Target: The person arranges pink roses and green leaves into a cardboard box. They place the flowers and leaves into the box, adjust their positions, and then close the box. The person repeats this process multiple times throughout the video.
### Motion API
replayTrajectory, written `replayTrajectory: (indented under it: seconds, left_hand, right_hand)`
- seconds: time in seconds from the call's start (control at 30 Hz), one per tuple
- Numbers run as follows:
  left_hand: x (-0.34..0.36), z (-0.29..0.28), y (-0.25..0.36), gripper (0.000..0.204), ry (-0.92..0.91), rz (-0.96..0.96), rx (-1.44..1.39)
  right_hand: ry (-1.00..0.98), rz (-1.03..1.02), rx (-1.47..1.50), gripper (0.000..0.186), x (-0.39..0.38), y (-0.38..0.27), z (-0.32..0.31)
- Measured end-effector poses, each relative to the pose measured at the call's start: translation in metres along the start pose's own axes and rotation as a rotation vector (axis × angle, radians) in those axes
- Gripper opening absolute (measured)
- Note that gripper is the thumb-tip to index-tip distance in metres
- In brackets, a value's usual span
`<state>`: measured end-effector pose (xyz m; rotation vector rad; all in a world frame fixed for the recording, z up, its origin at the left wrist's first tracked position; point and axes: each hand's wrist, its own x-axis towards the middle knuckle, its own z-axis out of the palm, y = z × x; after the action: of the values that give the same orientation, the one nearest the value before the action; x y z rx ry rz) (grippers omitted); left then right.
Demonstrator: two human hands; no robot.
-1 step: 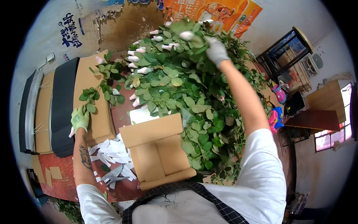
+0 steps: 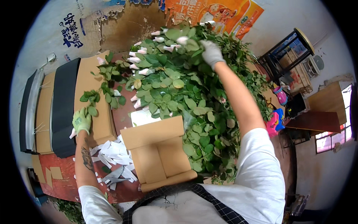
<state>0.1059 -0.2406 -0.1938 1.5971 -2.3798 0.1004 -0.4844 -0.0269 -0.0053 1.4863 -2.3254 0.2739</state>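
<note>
My left hand (image 2: 81, 121), in a pale green glove, is closed over the cardboard stack's front left part. A rose with a pale wrapped bud (image 2: 73, 133) pokes out below it, and leaves show just above. Across the table, my right hand (image 2: 212, 53), in a greyish white glove, is closed at the far side of a big heap of leafy roses (image 2: 179, 82). A slightly blurred rose with a pale wrapped bud (image 2: 182, 40) extends left from its fingers; the stem in the grip is hidden. More roses (image 2: 112, 71) lie between the cardboard and the heap.
An open cardboard box (image 2: 153, 160) stands in front of me. White paper strips (image 2: 113, 153) and a grey tool (image 2: 113, 175) lie left of it. Flat cardboard (image 2: 100, 127) and black sheets (image 2: 66, 108) are stacked at the left. A black-framed stand (image 2: 287, 48) is at the far right.
My right hand has shifted slightly left and down, with the rose in it. My left hand has moved a little to the right and holds the same rose.
</note>
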Motion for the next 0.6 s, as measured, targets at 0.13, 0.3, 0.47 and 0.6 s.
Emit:
replayTrajectory:
  seconds: [0.13,0.3,0.47,0.6]
  left_hand:
    - [-0.020,0.022,0.005,0.053,0.104,0.026,0.070]
    - [-0.026,0.019,0.021,0.047,0.143,0.033,0.090]
    - [-0.025,0.028,0.006,0.047,0.177,0.042,0.099]
    - [-0.026,0.021,0.010,0.047,0.134,0.008,0.111]
  right_hand:
    - [-0.311,0.259,-0.080,0.074,0.009,-0.030,0.062]
    - [-0.404,0.311,-0.041,0.054,0.009,-0.013,0.095]
    - [-0.306,0.120,-0.262,0.031,0.016,-0.003,0.061]
    - [0.048,0.035,-0.370,0.051,0.018,0.063,-0.040]
